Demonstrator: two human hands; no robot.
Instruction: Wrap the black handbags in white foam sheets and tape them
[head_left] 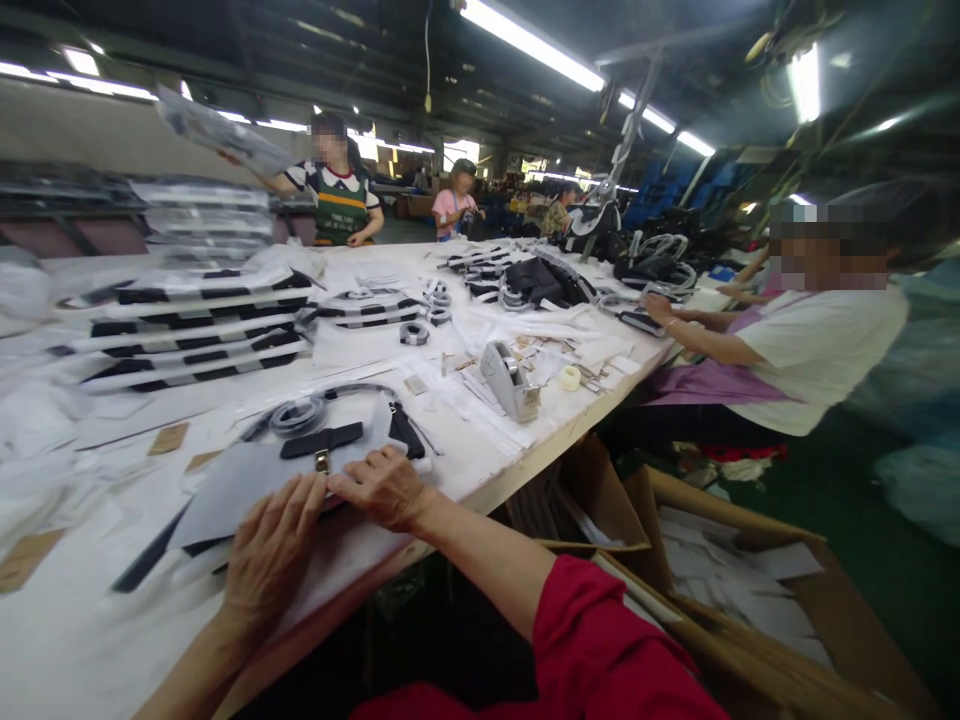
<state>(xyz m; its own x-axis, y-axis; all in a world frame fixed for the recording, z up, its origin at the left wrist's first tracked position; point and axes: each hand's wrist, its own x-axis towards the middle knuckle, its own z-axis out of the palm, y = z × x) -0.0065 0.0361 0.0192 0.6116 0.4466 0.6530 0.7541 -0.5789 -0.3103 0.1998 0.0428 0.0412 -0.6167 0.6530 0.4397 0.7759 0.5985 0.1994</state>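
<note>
A dark handbag (406, 432) lies on the table in front of me, with a white sheet (236, 490) over much of its face. A black tab (322, 441) with a gold-coloured clasp (322, 461) crosses the sheet. My left hand (274, 545) is closed over the bag's near edge, fingers together and thumb hidden. Beside the clasp, my right hand (382, 487) has its fingers curled on the same edge, the tips close to my left fingertips. A wrapped coil of strap (298, 415) rests on the bag's far side.
Stacked wrapped bags (202, 335) stand at the left. A tape dispenser (510, 382) and a tape roll (570, 378) sit right of the bag. Below the table edge are cardboard boxes (840, 590). A co-worker (817, 340) works on the right; others stand across the table.
</note>
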